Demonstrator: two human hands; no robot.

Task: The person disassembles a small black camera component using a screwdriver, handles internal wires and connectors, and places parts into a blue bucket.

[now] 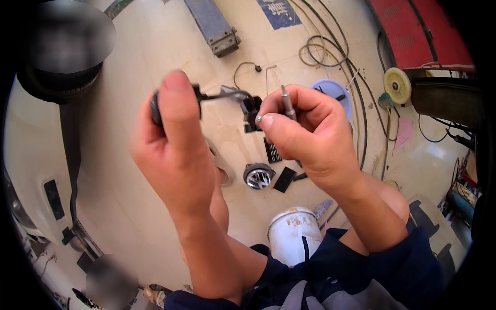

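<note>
My left hand (178, 139), slightly blurred, is raised and closed around a black part (156, 107) that shows at both sides of the thumb. From it a black cable (227, 95) runs across toward a dark block-shaped piece (251, 111) beside my other hand; whether that piece hangs or lies on the floor I cannot tell. My right hand (323, 134) is closed, with a slim metal tool (288, 101), like a screwdriver shaft, sticking up between the fingers. At its thumb tip a tiny shiny piece (259, 119), perhaps a screw, is pinched.
Below lie a round chrome car emblem (258, 176), a black flat rectangle (284, 180) and a slotted black piece (272, 151). A white bucket (294, 235) stands close to me, a lilac basin (345, 95) behind my right hand. Hoses (363, 134) and a red cabinet (400, 36) are at right.
</note>
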